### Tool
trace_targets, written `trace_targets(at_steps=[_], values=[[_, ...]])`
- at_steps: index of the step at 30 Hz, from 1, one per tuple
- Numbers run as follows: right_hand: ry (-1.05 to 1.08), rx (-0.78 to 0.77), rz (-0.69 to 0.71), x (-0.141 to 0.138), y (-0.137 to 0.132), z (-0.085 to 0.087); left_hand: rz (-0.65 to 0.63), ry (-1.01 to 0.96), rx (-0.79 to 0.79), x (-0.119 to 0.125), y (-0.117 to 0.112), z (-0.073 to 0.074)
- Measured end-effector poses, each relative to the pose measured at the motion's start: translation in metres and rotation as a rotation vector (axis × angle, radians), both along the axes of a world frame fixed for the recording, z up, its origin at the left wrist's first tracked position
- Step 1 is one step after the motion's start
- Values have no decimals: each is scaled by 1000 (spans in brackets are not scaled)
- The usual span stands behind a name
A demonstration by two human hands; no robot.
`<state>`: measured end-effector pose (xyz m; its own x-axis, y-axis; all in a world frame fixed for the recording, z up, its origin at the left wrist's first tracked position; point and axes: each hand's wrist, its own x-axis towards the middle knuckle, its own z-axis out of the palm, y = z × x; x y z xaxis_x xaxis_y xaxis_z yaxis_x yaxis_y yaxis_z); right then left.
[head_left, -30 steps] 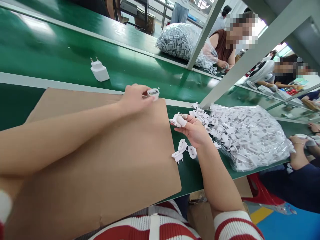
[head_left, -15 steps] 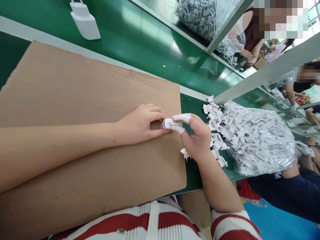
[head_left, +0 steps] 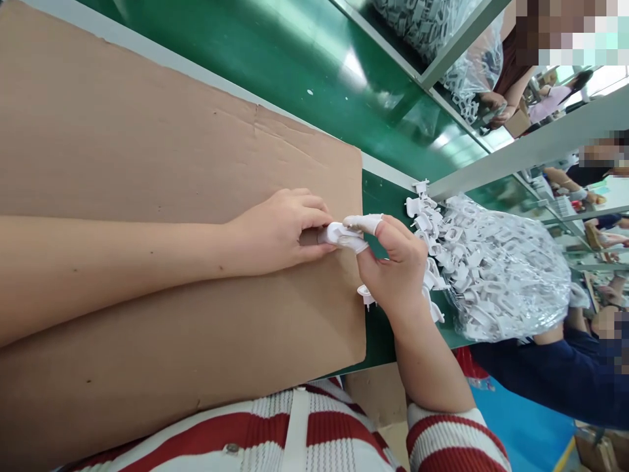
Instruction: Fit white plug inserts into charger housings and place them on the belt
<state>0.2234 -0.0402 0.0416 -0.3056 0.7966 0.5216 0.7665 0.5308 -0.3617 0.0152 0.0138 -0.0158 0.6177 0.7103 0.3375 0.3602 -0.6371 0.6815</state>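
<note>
Over the right part of the cardboard sheet (head_left: 196, 157), both hands meet at a small white plastic charger housing (head_left: 337, 232). My left hand (head_left: 282, 229) comes in from the left, thumb and fingers pinching one end of the housing. My right hand (head_left: 396, 262) wears white finger cots on thumb and forefinger, which close on the other end. Fingers cover much of the housing. Just under my right hand, a loose white plug part (head_left: 366, 296) with pins lies at the cardboard's edge.
Right of my hands, loose white plug parts (head_left: 426, 216) spill from a clear plastic bag (head_left: 511, 269) full of them. A metal post (head_left: 515, 137) slants past the bag. Co-workers sit beyond, one person's dark sleeve (head_left: 535, 380) close behind the bag. Another filled bag (head_left: 417, 26) lies across the green bench.
The view has shifted, and the white charger at the upper left has left the frame. The dark gap at the held housing's end no longer shows. Both hands keep their hold.
</note>
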Motion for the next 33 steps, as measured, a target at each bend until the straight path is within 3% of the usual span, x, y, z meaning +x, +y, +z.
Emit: trace_targets(at_steps=[7,11,13,16,19,22,24,27,29,33], values=[[52,-74,-42,0,2,-6,-6,-53,-74,3,-5,6],[98,-153,-19,6,2,-7,-166,-91,-229,-1,4,17],[62,-195,10,10,1,-5,-285,-87,-367,-3,13,22],[0,-214,22,17,0,-5,-403,-79,-698,-6,26,25],[-6,-200,35,21,1,-10,-393,-110,-1035,-6,37,25],[19,-180,35,24,2,-20,-409,-97,-1189,-6,42,29],[39,-145,42,26,3,-28,-493,-78,-1158,-6,41,34],[68,-94,27,29,4,-41,-505,-15,-910,-4,34,37],[88,-87,-9,32,7,-48,-378,43,-719,-1,31,35],[223,-89,-118,42,16,-53,23,64,-477,-5,45,35]])
